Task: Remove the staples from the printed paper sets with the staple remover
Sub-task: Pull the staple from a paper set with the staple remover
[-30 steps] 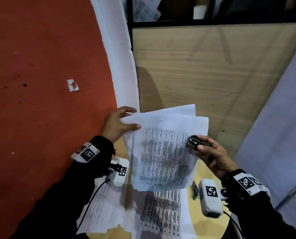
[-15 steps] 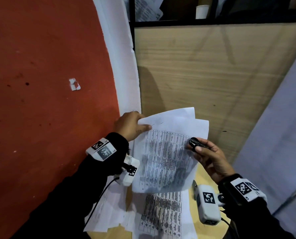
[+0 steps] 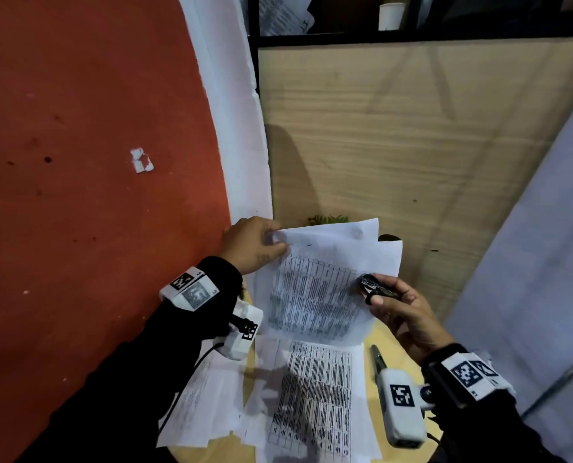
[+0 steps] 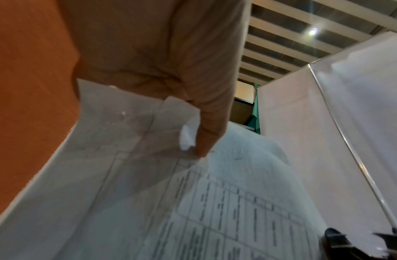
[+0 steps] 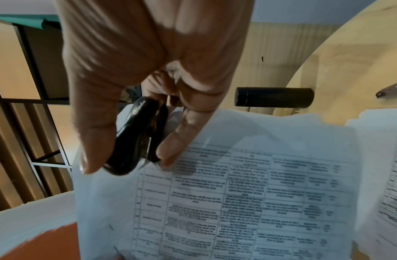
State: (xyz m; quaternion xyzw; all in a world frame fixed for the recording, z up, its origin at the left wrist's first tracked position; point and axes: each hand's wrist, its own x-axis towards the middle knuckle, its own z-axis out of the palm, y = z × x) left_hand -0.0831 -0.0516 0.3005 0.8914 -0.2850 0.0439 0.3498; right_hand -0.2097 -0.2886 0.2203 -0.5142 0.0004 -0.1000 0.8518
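Paper set (image 3: 315, 292) is held up above the tabletop (image 3: 395, 349), left hand (image 3: 251, 243) pinching its top left corner. Right hand (image 3: 402, 309) on the right edge grips the black staple remover (image 3: 373, 287), prongs touching the page. More printed sheets (image 3: 311, 396) lie underneath.

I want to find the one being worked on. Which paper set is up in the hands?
The paper set with the printed table, pinched at its top corner by the left hand. The other printed sheets lie flat on the table.
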